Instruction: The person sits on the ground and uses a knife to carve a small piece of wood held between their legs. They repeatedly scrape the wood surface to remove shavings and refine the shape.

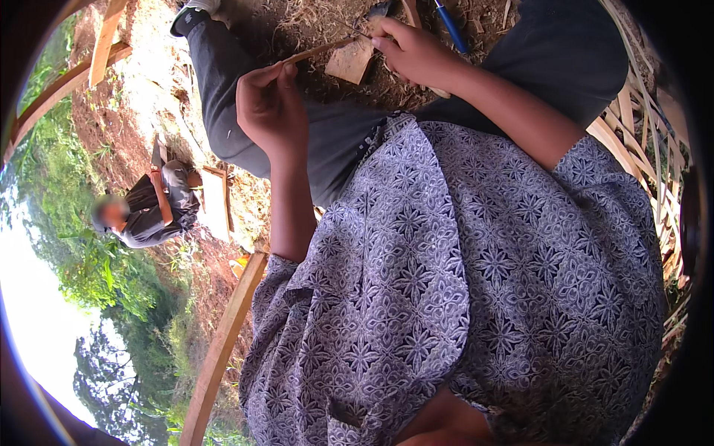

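My left hand is closed, with a thin brown wooden strip pinched between thumb and fingers. The strip points right, toward my right hand. That hand is closed too, around a slim tool whose narrow dark tip juts out left beside the strip's far end. A pale end shows under the same fist; whether it belongs to the tool, I cannot tell. Below the strip, between my legs, lies a flat light wood piece.
A blue-handled tool lies on the ground beyond my right hand, among shavings. Long pale strips are heaped at my right. A wooden beam slants up at my left. Farther left, another person sits beside a board.
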The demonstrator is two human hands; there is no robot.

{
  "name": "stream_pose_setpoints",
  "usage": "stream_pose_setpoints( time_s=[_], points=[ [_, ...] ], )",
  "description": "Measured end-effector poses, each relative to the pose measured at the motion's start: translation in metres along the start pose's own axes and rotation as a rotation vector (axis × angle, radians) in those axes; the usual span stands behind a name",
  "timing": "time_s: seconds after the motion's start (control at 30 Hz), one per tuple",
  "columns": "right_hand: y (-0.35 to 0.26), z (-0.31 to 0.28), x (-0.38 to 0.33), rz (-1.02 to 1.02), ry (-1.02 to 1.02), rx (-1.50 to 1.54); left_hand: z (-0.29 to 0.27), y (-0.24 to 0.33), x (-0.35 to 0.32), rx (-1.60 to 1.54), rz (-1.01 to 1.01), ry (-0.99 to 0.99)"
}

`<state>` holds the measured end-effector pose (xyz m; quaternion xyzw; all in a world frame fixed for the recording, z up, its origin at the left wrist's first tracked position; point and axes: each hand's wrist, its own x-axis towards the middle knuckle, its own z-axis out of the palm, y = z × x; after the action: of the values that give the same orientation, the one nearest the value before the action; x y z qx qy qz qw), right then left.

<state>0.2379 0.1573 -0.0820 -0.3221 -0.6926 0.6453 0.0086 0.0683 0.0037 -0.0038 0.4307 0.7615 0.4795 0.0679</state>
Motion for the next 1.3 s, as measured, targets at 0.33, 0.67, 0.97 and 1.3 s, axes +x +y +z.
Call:
stream_pose_setpoints(
  time_s=[0.33,0.67,0.97,1.3],
  points=[
    [-0.081,0.008,-0.02,-0.389,0.019,0.014,0.006,0.002,-0.004,-0.053,-0.047,-0.05],
    [-0.05,0.008,-0.006,-0.248,-0.054,-0.116,0.004,-0.002,-0.008,-0.043,-0.018,-0.057],
    [-0.009,0.012,0.013,-0.185,-0.035,-0.193,-0.004,-0.002,0.003,-0.002,-0.019,-0.037],
    [0.078,0.031,0.055,-0.058,-0.034,-0.399,-0.015,-0.008,0.009,0.082,-0.048,-0.021]
  ],
)
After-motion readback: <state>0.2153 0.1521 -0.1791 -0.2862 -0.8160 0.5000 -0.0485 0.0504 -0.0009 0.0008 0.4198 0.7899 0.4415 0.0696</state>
